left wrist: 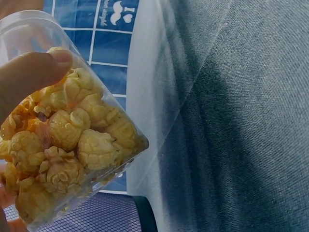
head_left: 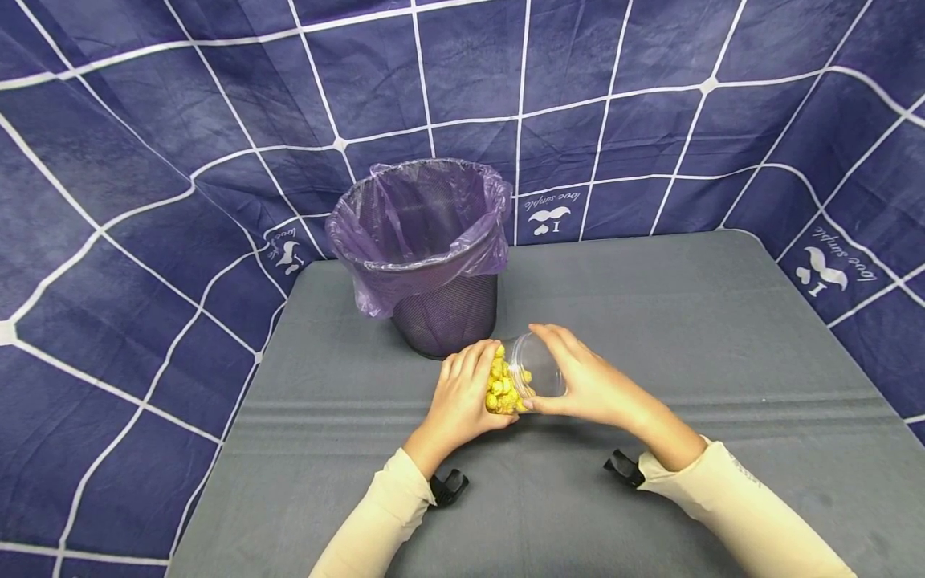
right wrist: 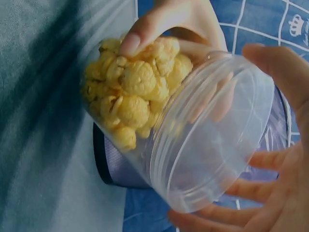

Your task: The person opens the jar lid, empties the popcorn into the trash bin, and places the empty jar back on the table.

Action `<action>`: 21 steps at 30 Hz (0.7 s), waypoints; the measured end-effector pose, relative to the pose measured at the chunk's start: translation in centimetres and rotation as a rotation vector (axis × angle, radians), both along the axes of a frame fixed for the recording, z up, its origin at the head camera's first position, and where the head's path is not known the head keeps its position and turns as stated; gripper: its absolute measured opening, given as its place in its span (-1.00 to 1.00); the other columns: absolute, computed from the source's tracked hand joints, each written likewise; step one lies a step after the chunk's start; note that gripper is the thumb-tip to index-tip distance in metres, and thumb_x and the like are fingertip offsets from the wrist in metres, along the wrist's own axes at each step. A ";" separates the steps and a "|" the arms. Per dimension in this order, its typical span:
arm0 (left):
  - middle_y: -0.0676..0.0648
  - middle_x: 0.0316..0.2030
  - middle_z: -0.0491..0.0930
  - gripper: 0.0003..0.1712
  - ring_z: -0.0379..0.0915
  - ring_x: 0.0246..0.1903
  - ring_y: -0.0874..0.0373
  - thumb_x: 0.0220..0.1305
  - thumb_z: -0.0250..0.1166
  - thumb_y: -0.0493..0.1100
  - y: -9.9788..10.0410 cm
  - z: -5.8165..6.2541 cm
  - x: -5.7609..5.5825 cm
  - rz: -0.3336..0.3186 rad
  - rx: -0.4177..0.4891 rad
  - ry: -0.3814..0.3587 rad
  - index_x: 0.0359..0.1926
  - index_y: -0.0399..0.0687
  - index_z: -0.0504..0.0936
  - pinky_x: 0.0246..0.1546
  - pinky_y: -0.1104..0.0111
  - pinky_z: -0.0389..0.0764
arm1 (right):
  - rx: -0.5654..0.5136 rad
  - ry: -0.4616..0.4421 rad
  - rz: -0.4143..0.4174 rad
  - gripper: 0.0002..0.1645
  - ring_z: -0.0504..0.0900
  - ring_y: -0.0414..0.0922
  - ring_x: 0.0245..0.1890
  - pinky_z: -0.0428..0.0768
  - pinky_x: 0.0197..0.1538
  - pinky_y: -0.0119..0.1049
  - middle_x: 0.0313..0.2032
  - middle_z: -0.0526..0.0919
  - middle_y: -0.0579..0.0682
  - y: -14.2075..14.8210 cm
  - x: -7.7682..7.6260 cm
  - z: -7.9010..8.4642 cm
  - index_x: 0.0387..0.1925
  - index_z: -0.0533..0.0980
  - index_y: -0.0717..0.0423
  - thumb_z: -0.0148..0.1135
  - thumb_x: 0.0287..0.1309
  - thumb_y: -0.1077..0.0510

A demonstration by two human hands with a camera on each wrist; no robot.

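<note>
Two bare hands are gripping one clear plastic jar (head_left: 540, 363) of yellow popcorn (head_left: 503, 393) above a gray table (head_left: 723, 337). The left hand (head_left: 466, 389) is wrapping round the filled end, with one thumb pressing the near side. The right hand (head_left: 596, 385) is holding the opposite, clear end in a wide curve, its thumb and fingers spreading round the rim. Whether a lid is sitting on that end, the views are leaving impossible to tell.

The jar is lying on its side between the two palms, in front of one mesh bin (head_left: 455, 317) and slightly to its right. The popcorn is bunching toward the left hand; its pieces are overlapping too much for an exact count.

The single bin is standing near the back left of the table, and one purple bag (head_left: 372, 285) is lining it and folding over its rim. Two cream sleeves, left (head_left: 379, 522) and right (head_left: 730, 502), are covering the forearms, with one black strap piece showing at each wrist. Blue cloth (head_left: 650, 56) with white lines is hanging behind and at both sides, three moustache prints (head_left: 549, 215) showing in the head view.
</note>
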State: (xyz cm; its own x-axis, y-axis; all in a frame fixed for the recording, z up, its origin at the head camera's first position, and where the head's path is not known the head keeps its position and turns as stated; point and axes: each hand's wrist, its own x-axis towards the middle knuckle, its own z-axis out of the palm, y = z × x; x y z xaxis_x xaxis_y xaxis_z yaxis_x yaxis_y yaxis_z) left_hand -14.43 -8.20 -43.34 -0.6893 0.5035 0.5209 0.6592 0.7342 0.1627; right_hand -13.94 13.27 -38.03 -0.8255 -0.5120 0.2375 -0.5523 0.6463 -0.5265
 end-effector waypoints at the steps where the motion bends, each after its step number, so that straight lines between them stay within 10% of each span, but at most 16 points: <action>1: -0.13 0.08 0.29 0.18 0.20 0.07 0.04 -0.51 0.47 0.21 0.0 0.0 0.0 0.000 -0.001 -0.001 0.19 -0.18 0.21 -0.03 0.18 0.25 | -0.001 0.011 0.027 0.13 0.26 0.04 0.14 0.30 0.10 -0.03 0.19 0.20 0.09 0.1 -0.1 0.0 0.31 0.04 0.04 0.33 -0.25 -0.27; 10: -0.13 0.08 0.30 0.19 0.21 0.07 0.02 -0.53 0.47 0.24 0.2 0.4 -0.1 -0.015 0.011 0.029 0.19 -0.19 0.23 -0.03 0.17 0.25 | -0.024 0.084 0.178 0.18 0.11 -0.02 0.24 0.22 0.16 -0.04 0.27 0.10 0.03 1.1 -0.4 0.3 0.31 0.06 0.01 0.45 -0.37 -0.15; 21: -0.13 0.09 0.28 0.19 0.18 0.09 0.04 -0.52 0.47 0.22 0.4 0.4 0.1 -0.005 0.007 -0.017 0.20 -0.19 0.22 -0.01 0.18 0.23 | 0.029 -0.116 -0.195 0.25 0.42 0.23 -0.01 0.39 -0.04 0.09 0.20 0.21 0.24 -0.4 0.8 0.7 0.34 -0.05 0.13 0.13 -0.22 -0.50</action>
